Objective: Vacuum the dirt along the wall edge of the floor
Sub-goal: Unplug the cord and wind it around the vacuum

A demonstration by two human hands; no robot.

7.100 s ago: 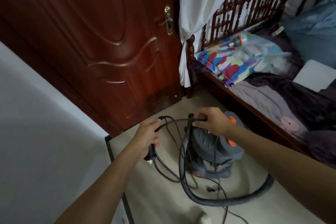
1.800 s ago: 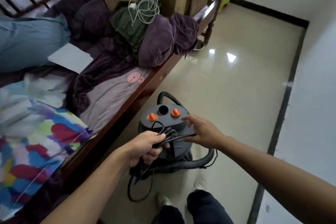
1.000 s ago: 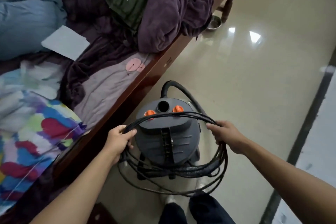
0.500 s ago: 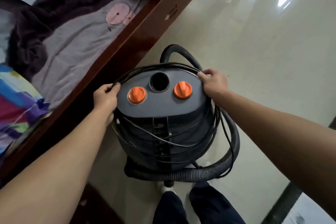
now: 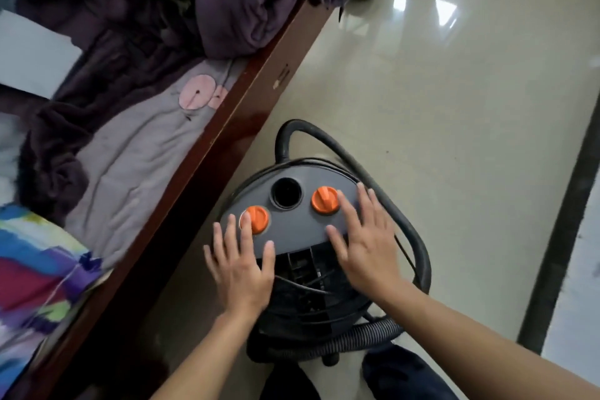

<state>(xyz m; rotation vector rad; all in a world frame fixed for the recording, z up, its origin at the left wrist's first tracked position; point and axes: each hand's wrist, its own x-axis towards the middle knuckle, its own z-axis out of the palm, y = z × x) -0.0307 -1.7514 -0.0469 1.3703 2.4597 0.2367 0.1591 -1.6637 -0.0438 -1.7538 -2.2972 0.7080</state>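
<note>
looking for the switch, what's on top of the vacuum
Two orange knobs flank a round black hole on the lid. The left hand and right hand lie over it, fingers hiding part of one knob.

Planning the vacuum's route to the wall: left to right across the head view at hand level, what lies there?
Colourful blanket → wooden bed rail → left hand → right hand → hose → floor → dark skirting → wall

We note the bare left hand (image 5: 242,266) palm down, fingers straight and spread, thumb splayed to the right. The bare right hand (image 5: 365,243) lies likewise flat, fingers extended, slightly blurred. Both forearms are bare and reach forward from the lower edge, converging slightly.
</note>
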